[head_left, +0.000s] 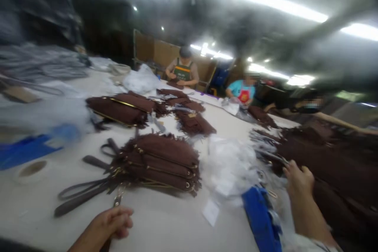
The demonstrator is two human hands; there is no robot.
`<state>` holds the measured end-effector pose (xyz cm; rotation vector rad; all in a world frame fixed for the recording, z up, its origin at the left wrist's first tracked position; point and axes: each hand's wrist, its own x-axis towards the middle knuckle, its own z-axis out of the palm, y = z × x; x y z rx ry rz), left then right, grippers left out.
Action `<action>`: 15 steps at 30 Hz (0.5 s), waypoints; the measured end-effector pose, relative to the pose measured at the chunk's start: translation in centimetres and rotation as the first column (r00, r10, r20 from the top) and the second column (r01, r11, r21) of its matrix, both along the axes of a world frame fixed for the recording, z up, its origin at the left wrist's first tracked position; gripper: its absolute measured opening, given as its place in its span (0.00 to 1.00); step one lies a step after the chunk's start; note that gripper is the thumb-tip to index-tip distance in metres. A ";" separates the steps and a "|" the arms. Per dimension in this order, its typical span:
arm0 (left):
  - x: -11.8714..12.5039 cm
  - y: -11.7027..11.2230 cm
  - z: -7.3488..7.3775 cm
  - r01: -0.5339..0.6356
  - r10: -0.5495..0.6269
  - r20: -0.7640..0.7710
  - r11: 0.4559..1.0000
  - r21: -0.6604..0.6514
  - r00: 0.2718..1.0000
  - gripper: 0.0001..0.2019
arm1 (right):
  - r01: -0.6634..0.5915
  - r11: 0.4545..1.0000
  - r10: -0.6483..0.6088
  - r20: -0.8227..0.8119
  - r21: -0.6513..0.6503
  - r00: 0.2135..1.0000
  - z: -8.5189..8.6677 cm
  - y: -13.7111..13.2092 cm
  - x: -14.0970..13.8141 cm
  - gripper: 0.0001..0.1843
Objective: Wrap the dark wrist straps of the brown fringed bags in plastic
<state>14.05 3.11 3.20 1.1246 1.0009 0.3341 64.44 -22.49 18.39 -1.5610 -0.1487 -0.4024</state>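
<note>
My left hand is closed around a dark wrist strap, whose metal clasp points up toward the stacked bags. Just beyond it lies a stack of brown fringed pouches with gold zippers, their straps spread to the left. On the right, my right hand reaches to the edge of a large pile of brown bags. Its fingers are pinched at a thin, greyish strap-like piece, blurred too much to name.
Between my hands lie crumpled clear plastic bags and a blue tape dispenser. More brown pouches lie farther up the white table. A tape roll sits left. Co-workers are across the table.
</note>
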 end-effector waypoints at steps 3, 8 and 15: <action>-0.2 3.1 1.0 -0.106 0.112 -0.003 0.951 0.290 0.994 0.22 | -0.267 0.956 0.247 -0.157 -0.120 0.956 -5.6 2.4 -4.1 0.24; 1.3 7.2 3.6 -0.006 0.263 -0.137 0.478 0.878 0.955 0.14 | -0.575 0.507 0.662 -0.137 -0.642 0.737 -11.6 10.8 -14.6 0.19; 4.7 7.2 2.7 0.352 0.070 -0.351 0.002 0.936 0.934 0.21 | -0.148 0.204 0.846 0.099 -0.968 0.524 -12.4 23.4 -22.6 0.25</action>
